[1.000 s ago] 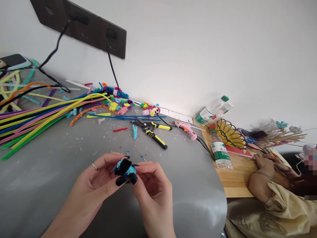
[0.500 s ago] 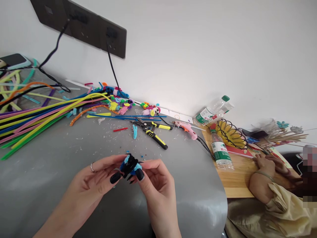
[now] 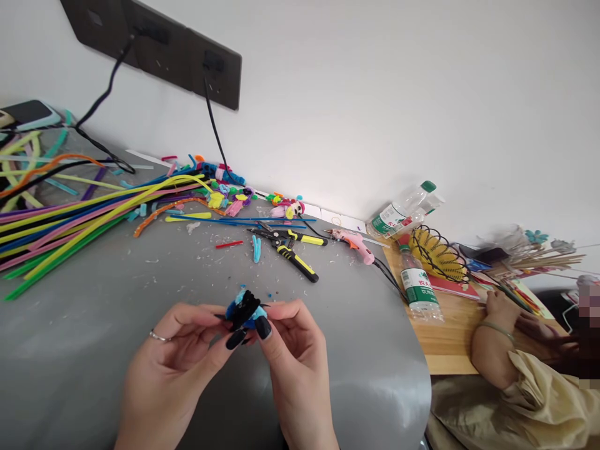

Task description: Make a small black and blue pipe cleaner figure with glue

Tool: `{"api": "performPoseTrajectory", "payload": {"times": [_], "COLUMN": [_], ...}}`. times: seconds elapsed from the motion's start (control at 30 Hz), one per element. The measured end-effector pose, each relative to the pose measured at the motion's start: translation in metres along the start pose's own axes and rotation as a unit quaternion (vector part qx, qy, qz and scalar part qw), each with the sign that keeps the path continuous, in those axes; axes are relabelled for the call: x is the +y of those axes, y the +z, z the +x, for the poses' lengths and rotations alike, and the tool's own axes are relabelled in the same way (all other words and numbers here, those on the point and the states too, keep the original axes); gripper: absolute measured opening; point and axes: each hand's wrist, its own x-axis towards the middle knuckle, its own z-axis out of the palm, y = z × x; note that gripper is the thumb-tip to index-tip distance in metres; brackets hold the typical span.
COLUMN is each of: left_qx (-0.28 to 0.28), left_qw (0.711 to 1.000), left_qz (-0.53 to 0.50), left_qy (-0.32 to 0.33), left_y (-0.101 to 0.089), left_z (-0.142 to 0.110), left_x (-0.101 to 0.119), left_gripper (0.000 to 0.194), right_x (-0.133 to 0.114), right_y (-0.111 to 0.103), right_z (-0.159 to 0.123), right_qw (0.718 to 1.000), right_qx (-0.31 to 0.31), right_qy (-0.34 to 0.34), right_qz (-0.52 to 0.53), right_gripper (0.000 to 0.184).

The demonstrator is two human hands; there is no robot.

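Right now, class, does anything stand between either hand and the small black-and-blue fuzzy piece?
Nothing visible does: the left hand and right hand both have fingers directly on the fuzzy piece. The yellow-and-black pliers lie beyond it, not between.

Clear bottles (image 3: 417, 286) beside yellow basket (image 3: 437, 255); socket panel (image 3: 180, 59) on wall (image 3: 356, 94).

The grey table (image 3: 375, 375) bears pipe cleaners (image 3: 94, 215), pliers (image 3: 280, 237) and a pink glue gun (image 3: 360, 247).

The fuzzy bundle (image 3: 245, 310) is black and blue.
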Motion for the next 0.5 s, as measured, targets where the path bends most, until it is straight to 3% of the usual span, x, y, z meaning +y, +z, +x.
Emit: {"api": "performPoseTrajectory", "payload": {"times": [0.33, 0.5], "left_qx": [0.063, 0.071], "left_qw": [0.986, 0.972], "left_qz": [0.12, 0.157], "left_qy": [0.099, 0.159], "left_y": [0.014, 0.019], "left_z": [-0.016, -0.018], "left_x": [0.001, 0.002], "left_gripper": [0.005, 0.013], "right_x": [0.0, -0.008], "right_y": [0.004, 0.007], "right_z": [0.001, 0.0], "right_qw": [1.0, 1.0], "right_qx": [0.013, 0.013], "right_qy": [-0.003, 0.018], "right_qz": [0.018, 0.008], "right_gripper": [0.018, 0.022]}}
